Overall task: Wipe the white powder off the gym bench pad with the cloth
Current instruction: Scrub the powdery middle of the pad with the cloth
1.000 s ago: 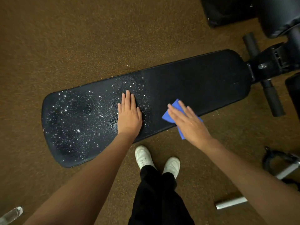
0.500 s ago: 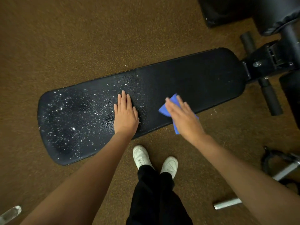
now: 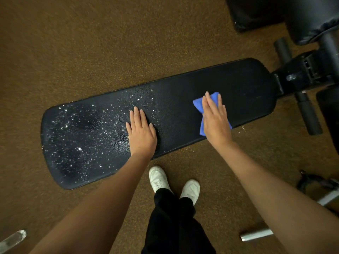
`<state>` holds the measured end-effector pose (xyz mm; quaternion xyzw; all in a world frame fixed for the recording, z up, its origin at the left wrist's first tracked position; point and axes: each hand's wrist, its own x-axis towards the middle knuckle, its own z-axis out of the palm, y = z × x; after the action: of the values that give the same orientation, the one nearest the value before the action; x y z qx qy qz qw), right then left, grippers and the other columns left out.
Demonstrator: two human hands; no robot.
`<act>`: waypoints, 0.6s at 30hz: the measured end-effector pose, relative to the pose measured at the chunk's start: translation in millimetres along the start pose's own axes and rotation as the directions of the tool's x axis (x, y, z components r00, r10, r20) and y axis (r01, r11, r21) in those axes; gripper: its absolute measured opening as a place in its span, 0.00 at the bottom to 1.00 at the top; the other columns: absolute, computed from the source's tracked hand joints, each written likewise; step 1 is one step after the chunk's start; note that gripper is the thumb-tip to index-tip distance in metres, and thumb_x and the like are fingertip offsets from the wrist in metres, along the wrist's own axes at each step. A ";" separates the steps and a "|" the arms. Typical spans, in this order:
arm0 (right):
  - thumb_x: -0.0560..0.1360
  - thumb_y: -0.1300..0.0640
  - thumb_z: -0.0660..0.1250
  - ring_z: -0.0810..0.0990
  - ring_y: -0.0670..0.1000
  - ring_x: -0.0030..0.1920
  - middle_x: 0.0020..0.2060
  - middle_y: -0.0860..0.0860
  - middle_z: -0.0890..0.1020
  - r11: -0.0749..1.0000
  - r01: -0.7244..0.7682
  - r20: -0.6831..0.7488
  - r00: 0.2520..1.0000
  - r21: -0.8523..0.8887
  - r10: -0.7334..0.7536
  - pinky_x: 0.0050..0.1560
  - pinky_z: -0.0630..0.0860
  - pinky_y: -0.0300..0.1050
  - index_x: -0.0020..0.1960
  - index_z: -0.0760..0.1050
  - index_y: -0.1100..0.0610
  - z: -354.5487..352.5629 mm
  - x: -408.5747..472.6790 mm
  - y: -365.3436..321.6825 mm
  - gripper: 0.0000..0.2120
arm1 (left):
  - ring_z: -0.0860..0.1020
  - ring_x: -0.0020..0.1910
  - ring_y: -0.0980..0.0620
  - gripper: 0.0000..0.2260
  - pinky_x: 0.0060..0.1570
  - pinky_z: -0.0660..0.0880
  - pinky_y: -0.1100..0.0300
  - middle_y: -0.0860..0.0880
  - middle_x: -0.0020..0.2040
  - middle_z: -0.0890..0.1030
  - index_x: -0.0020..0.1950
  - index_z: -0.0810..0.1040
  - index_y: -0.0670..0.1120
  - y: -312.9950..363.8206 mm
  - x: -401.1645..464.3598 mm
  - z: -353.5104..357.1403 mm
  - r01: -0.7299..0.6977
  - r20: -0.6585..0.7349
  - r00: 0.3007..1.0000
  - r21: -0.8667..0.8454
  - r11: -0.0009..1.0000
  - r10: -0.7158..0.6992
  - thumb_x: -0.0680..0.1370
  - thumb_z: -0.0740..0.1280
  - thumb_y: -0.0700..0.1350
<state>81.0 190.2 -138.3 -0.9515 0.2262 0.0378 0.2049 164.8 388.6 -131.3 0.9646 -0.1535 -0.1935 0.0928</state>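
We see the right hand (image 3: pixel 216 120) lying flat with straight fingers on the blue cloth (image 3: pixel 199 107), pressing it on the right part of the black bench pad (image 3: pixel 247 85). The left hand (image 3: pixel 140 131) rests open, palm down, near the middle of the pad, fingers together. The white powder (image 3: pixel 82 129) covers the left half, beside the left hand. White shoes (image 3: pixel 174 182) stand on the brown floor (image 3: pixel 73 43) below.

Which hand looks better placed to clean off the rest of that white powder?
The right hand, probably: it already presses the blue cloth flat on the bench pad. The left hand has no cloth and rests flat at the edge of the white powder.
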 end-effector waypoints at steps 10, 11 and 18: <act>0.66 0.73 0.68 0.58 0.63 0.73 0.73 0.54 0.64 0.901 0.432 0.106 0.898 -0.033 -0.426 0.69 0.56 0.59 0.72 0.63 0.61 21.6 8.0 -37.1 0.36 | 0.43 0.75 0.46 0.23 0.73 0.46 0.48 0.43 0.77 0.47 0.75 0.50 0.39 3.4 1.6 -5.1 0.030 0.013 0.999 -0.039 0.999 -0.030 0.82 0.49 0.45; 0.68 0.73 0.66 0.58 0.63 0.73 0.73 0.53 0.63 0.889 0.454 0.118 0.887 -0.056 -0.446 0.69 0.56 0.58 0.72 0.62 0.61 17.2 7.7 -28.7 0.34 | 0.43 0.75 0.46 0.23 0.73 0.46 0.48 0.43 0.77 0.47 0.75 0.50 0.39 4.1 2.1 -5.8 0.035 0.016 0.999 -0.041 0.999 -0.034 0.82 0.49 0.45; 0.74 0.69 0.62 0.52 0.64 0.74 0.75 0.54 0.60 0.996 0.074 -0.012 0.997 -0.047 -0.075 0.71 0.53 0.60 0.74 0.59 0.62 6.3 35.3 -20.2 0.30 | 0.43 0.75 0.46 0.24 0.73 0.45 0.47 0.43 0.77 0.46 0.75 0.49 0.39 7.6 1.9 -2.7 0.058 0.009 0.998 -0.019 0.998 -0.058 0.82 0.50 0.46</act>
<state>121.8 194.6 -142.3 -0.9641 0.1910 0.0289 0.1824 165.6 381.2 -127.6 0.9669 -0.1238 -0.2015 0.0959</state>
